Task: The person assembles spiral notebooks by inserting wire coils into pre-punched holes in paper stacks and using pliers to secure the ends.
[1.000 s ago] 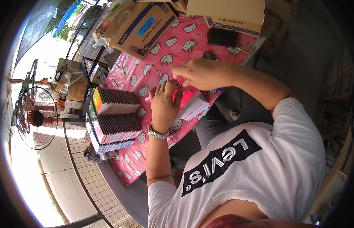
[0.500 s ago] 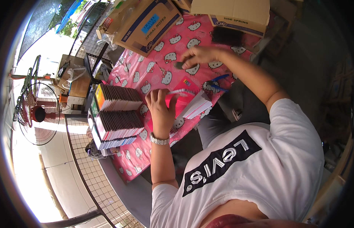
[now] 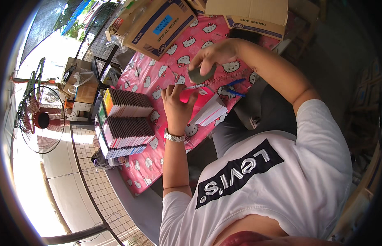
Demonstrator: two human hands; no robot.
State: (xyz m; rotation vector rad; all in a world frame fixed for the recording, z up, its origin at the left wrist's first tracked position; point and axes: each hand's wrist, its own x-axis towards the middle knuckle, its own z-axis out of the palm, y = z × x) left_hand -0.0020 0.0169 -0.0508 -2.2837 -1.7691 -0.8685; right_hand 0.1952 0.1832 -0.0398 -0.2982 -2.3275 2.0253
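Note:
Beneath my left hand is a small pink-covered notebook, its edge gripped between my thumb and fingers. White pages fan out at its near right side. A thin spiral wire runs along the notebook's far edge and sticks out well to the right. My right hand is closed on a dark grey-green rounded block, held right at the wire; whether they touch I cannot tell. Just right of the notebook lie blue-handled pliers.
Stacked spiral notebooks stand left of my left hand. Cardboard boxes line the table's far side. A dark bundle sits behind my right forearm. Pink patterned cloth covers the table. A fan stands at far left.
My right hand has brought the dark block nearer, to the notebook's far edge. The long spiral wire now shows extending right. My left hand has shifted slightly, still at the notebook.

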